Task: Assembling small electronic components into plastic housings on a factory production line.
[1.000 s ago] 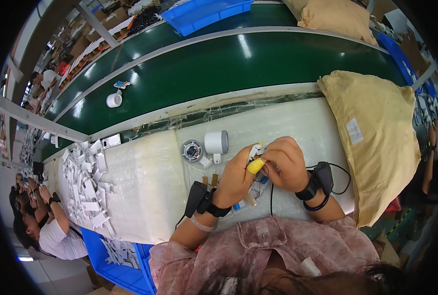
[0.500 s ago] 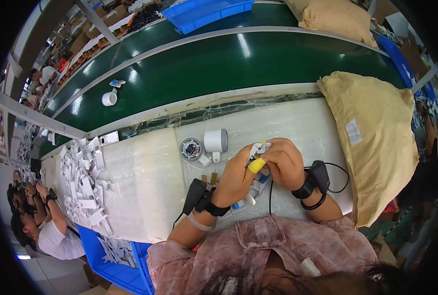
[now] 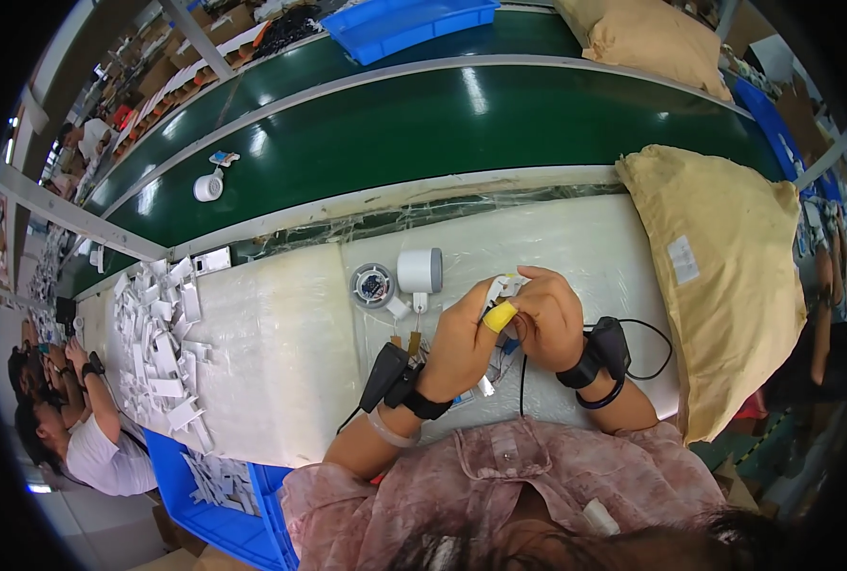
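White piece [image 3: 496, 289] seems pinched between left hand [image 3: 457, 344] and right hand [image 3: 551, 324].

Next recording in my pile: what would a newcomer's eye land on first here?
Probably the bright yellow cover near the middle, seemingly on the thumb of the left hand, beside a small white piece where the right hand meets it. Next, the glossy green belt sweeping across beyond the pale worktop. Then the big tan sack at the right and the jumbled white parts at the left.
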A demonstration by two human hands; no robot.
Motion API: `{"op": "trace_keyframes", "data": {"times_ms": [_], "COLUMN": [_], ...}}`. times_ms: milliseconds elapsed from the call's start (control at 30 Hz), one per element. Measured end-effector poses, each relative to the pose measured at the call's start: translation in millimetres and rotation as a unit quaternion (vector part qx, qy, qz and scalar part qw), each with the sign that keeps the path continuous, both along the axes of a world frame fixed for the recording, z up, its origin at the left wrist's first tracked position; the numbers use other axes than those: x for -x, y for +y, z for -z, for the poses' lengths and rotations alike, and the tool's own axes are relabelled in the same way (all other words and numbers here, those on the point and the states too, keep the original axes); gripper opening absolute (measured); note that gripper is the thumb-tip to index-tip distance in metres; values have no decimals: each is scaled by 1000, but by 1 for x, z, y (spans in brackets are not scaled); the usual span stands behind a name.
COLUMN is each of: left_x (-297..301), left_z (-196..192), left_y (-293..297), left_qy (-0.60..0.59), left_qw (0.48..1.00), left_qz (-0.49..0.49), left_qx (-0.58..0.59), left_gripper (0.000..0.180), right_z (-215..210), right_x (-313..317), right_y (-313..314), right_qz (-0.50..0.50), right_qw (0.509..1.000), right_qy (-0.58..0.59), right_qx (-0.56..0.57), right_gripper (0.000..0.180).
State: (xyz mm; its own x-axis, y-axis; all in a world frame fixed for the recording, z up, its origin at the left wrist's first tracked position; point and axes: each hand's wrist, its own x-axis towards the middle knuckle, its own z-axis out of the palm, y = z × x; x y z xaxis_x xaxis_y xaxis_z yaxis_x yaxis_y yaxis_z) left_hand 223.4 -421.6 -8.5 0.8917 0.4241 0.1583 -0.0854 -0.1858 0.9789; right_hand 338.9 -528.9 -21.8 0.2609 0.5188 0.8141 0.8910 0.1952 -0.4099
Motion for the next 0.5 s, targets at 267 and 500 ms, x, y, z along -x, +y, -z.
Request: {"op": "trace_keyframes", "data": {"times_ms": [267, 500], "left_x": [2, 2], "left_z": [-2, 0], "left_y": [7, 8], "left_qy": [58, 82], "left_qw": [995, 984], "left_qz": [53, 83], "left_qx": [62, 134], "left_gripper": [32, 35], "right_z": [-1, 1], "right_x": [-4, -7], "right_y": [-2, -4], "right_qz": [-32, -50], "right_qw": [999, 998], "right_qy": [18, 25], "right_qx": [9, 14], "right_gripper": [23, 21]}}
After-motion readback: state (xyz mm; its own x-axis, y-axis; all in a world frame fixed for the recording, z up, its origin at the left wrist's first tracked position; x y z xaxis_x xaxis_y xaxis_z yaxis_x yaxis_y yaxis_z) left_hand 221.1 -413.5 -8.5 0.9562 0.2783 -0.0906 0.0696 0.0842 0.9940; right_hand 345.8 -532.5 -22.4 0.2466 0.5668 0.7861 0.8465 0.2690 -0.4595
